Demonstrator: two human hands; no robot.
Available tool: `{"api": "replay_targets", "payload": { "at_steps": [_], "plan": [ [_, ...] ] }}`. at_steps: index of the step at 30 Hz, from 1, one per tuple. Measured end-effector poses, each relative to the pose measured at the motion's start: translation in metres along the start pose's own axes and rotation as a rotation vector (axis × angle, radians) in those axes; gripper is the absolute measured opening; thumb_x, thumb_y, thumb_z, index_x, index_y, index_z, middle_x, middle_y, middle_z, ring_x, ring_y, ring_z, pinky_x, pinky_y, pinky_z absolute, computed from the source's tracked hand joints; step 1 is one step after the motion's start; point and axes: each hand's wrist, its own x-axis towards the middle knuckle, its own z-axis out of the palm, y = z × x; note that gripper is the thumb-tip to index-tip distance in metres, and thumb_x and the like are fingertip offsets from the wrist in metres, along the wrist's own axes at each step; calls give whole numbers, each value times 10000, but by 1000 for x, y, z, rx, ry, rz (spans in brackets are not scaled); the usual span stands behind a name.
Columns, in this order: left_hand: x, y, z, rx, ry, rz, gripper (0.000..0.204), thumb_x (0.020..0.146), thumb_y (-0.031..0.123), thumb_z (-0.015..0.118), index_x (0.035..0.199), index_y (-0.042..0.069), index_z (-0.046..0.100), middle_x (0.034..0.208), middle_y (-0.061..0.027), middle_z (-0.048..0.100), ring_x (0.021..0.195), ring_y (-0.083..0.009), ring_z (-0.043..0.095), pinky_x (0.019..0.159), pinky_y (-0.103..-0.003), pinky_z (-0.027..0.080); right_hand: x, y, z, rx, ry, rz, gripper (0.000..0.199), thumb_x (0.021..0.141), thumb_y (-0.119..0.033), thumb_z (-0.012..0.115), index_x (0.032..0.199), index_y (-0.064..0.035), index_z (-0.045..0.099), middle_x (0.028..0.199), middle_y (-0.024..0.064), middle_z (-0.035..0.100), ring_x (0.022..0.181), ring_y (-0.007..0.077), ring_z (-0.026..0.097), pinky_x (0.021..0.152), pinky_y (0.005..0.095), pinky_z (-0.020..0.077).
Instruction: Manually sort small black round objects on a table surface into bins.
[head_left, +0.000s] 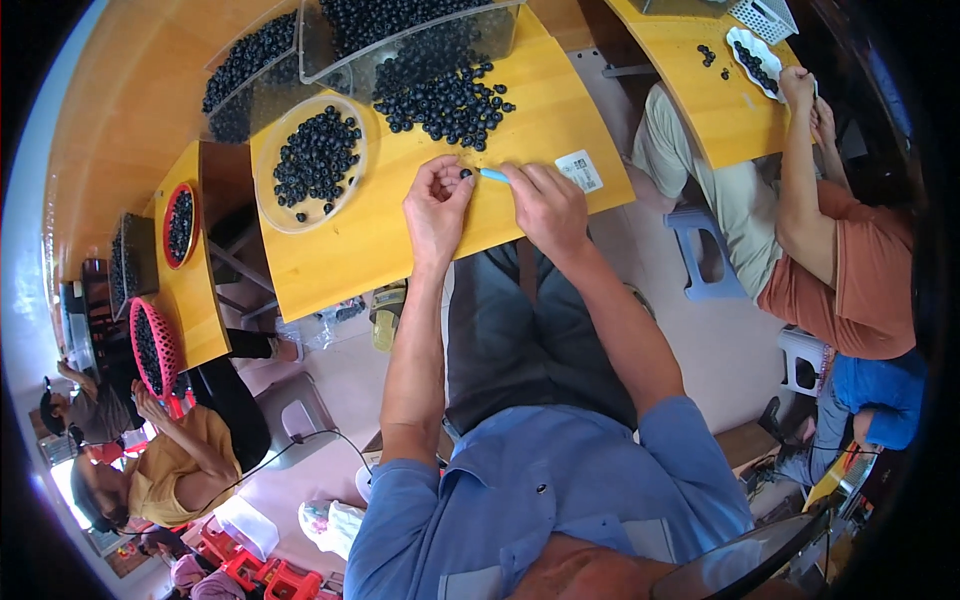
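Left hand [437, 205] pinches a dark berry [466, 173] against the right hand's [548, 203] light-blue tool [493, 175] over the yellow table [400, 240].

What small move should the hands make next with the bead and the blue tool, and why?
Probably bring the blue tool tip into the dark bead: the left hand pinches the bead, the right hand holds the tool pointed at it, tip right beside it.
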Motion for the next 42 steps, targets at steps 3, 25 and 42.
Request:
{"api": "replay_targets", "payload": {
  "at_steps": [3,25,42],
  "plan": [
    [-2,6,2,99,-20,13,304,889,-31,772,1179,-25,681,924,-37,703,823,-92,654,777,-248,555,2,-3,-3,-3,-10,-34,315,796,3,698,1104,-53,729,854,61,632,798,246,667,702,373,553],
    [-5,-3,-7,-282,-40,15,356,901,-75,771,1222,-18,629,1020,-50,696,915,-97,666,855,-235,556,1,-4,1,-56,-64,38,311,803,-23,685,1107,-65,737,885,50,652,839,232,682,709,369,568],
    [61,47,-120,610,476,493,285,869,-26,765,1144,33,717,1117,-127,688,970,-234,672,799,-305,576,1,-2,-1,-13,4,27,278,815,-6,677,1085,-43,732,866,66,639,824,252,678,701,378,569]
  ]
}}
